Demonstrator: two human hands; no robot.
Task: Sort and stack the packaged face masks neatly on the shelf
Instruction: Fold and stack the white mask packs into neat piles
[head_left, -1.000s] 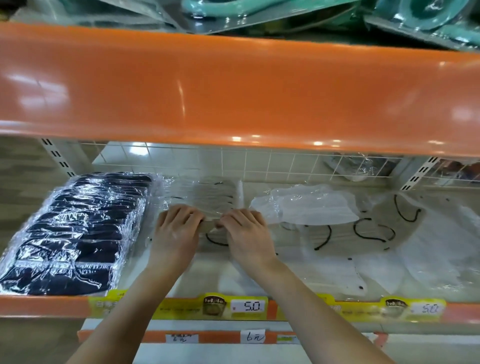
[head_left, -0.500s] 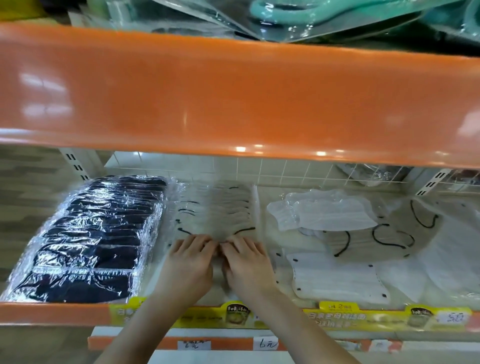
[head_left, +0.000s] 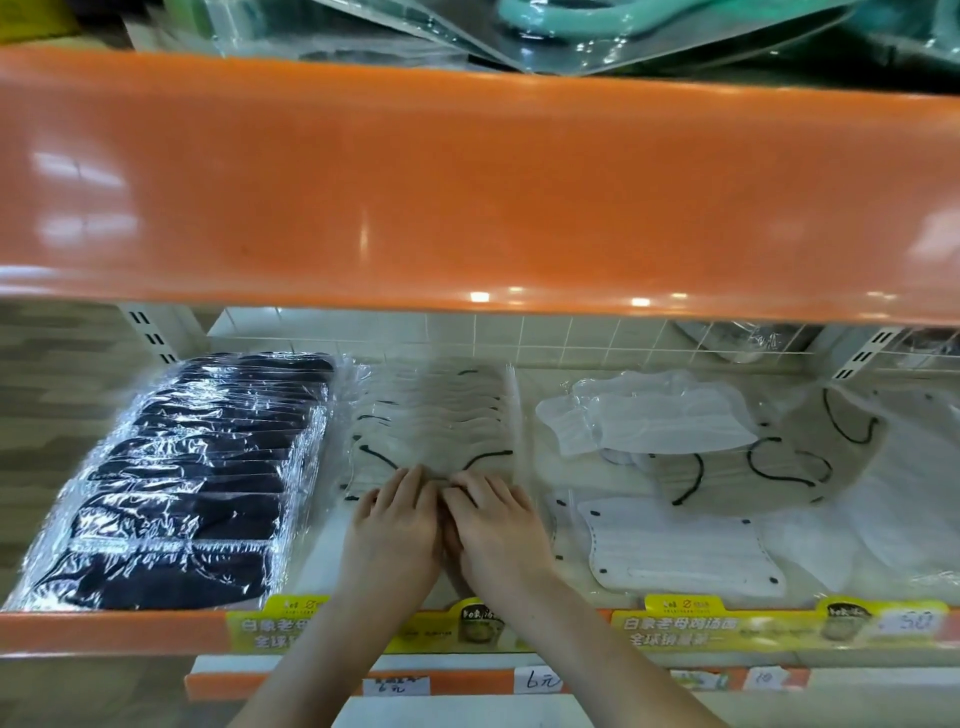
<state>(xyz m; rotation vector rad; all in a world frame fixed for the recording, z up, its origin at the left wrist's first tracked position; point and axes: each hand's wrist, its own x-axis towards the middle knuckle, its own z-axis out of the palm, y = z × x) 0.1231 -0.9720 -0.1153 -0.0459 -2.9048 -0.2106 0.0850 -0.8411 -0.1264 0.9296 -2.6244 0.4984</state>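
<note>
I read "6元" handwritten on a white price tag (head_left: 536, 679) on the lower shelf edge, a blurred "5.0" on the tag (head_left: 910, 621) at the right of the yellow strip (head_left: 727, 631), whose Chinese print begins "白象老母鸡汤面".

My left hand (head_left: 390, 540) and right hand (head_left: 497, 535) cover front of clear mask stack (head_left: 431, 421); grip underneath unseen. Upper shelf lip (head_left: 467, 187) hides back wall. Price tags (head_left: 535, 679) blurred. Green packs (head_left: 571, 21) cut off at top edge.
</note>
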